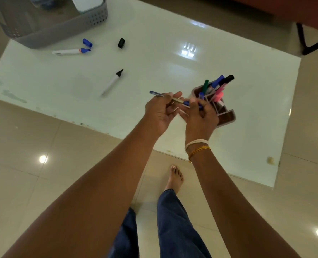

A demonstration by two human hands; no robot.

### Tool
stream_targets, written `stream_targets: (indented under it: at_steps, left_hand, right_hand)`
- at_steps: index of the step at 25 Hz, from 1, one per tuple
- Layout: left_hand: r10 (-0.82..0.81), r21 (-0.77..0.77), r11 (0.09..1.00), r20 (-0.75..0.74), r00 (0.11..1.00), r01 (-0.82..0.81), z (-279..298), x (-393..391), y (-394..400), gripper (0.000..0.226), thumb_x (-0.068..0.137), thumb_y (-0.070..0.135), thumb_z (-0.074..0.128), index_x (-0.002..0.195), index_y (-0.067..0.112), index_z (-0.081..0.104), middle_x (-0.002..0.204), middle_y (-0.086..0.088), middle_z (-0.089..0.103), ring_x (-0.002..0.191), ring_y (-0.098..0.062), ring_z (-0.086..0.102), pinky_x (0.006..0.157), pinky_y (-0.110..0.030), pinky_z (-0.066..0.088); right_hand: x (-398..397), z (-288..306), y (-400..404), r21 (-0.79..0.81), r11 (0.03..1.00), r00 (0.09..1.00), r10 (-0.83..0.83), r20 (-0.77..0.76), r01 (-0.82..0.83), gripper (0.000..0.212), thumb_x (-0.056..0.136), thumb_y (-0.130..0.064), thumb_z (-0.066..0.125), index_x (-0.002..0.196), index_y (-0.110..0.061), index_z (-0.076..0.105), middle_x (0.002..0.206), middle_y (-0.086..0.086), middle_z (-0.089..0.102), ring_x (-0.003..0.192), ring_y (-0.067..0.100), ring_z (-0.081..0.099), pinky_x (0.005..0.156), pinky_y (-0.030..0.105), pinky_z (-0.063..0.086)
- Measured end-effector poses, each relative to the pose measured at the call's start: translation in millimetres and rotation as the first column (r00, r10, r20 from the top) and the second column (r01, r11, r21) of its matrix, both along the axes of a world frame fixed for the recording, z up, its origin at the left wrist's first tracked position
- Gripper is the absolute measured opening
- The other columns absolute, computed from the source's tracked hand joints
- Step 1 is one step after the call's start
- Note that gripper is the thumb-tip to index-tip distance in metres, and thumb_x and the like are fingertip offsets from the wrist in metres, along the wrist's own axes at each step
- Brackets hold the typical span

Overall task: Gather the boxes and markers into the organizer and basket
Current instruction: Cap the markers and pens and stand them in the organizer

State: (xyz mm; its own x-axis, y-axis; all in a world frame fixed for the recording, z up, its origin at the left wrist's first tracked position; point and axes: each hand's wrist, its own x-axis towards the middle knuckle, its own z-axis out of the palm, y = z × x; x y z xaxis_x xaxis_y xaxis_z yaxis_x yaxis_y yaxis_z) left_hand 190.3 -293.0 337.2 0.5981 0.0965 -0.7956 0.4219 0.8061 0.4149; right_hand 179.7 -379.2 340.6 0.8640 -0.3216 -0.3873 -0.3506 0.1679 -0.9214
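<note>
My left hand (161, 111) pinches a thin blue pen (157, 94) whose end sticks out to the left. My right hand (201, 118) grips the pen's blue cap (188, 103) at the other end, just left of the brown organizer (228, 116), which holds several markers (218, 84). On the white table lie an uncapped black marker (112, 81), an uncapped blue marker (70, 51), a loose blue cap (87, 43) and a loose black cap (121, 43). The grey basket (65, 28) stands at the far left corner with a white box (87, 2) inside.
The white glossy table (173, 58) is low and stands on a tiled floor. A dark chair leg (303, 41) stands at the far right. My bare foot (175, 178) and blue trouser legs are below the table's near edge.
</note>
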Motion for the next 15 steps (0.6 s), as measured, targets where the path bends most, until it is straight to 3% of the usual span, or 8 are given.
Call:
stream_targets:
  at_steps: [3,6,9,12,15]
  left_hand:
    - [-0.050,0.015,0.999,-0.055,0.997,0.051,1,15,-34,0.038,0.098,0.033,0.051,0.125,0.007,0.049,0.125,-0.017,0.061,0.108,-0.030,0.063,0.092,-0.043,0.050]
    - [-0.148,0.175,0.969,-0.159,0.976,0.176,-4,24,-57,0.040,0.103,0.029,0.040,0.135,0.005,0.044,0.135,-0.018,0.056,0.117,-0.033,0.058,0.098,-0.046,0.048]
    - [-0.185,0.216,0.951,-0.174,0.967,0.220,-8,27,-64,0.031,0.103,0.020,0.040,0.130,0.009,0.047,0.125,-0.017,0.059,0.102,-0.029,0.059,0.093,-0.046,0.049]
    - [-0.217,0.246,0.934,-0.182,0.959,0.258,-10,26,-69,0.030,0.102,0.017,0.040,0.131,0.012,0.046,0.116,-0.013,0.060,0.105,-0.030,0.060,0.093,-0.047,0.050]
    - [-0.241,0.264,0.922,-0.186,0.952,0.285,-15,27,-69,0.030,0.102,0.018,0.040,0.132,0.013,0.046,0.124,-0.014,0.061,0.108,-0.030,0.061,0.094,-0.048,0.050]
  right_hand:
    - [16,14,-40,-0.440,0.886,0.941,0.011,0.337,0.148,0.010,0.096,-0.021,0.051,0.096,-0.017,0.060,0.089,0.011,0.068,0.071,0.028,0.066,0.063,0.043,0.058]
    - [34,14,-79,-0.595,0.772,0.884,0.097,0.458,0.224,0.018,0.099,-0.016,0.042,0.100,-0.009,0.060,0.087,0.011,0.063,0.072,0.024,0.061,0.064,0.043,0.053]
    - [46,5,-95,-0.720,0.686,0.886,0.263,0.382,0.106,0.023,0.098,-0.011,0.041,0.101,0.000,0.061,0.092,0.012,0.064,0.080,0.020,0.060,0.074,0.030,0.053]
    - [46,-9,-96,-0.796,0.597,0.872,0.439,0.218,-0.102,0.020,0.097,-0.010,0.044,0.100,-0.003,0.063,0.095,0.009,0.065,0.080,0.009,0.054,0.073,0.003,0.041]
    - [50,-16,-96,-0.792,0.532,0.811,0.579,0.083,-0.299,0.018,0.096,-0.010,0.050,0.106,-0.008,0.065,0.102,0.007,0.068,0.083,0.008,0.057,0.077,0.003,0.043]
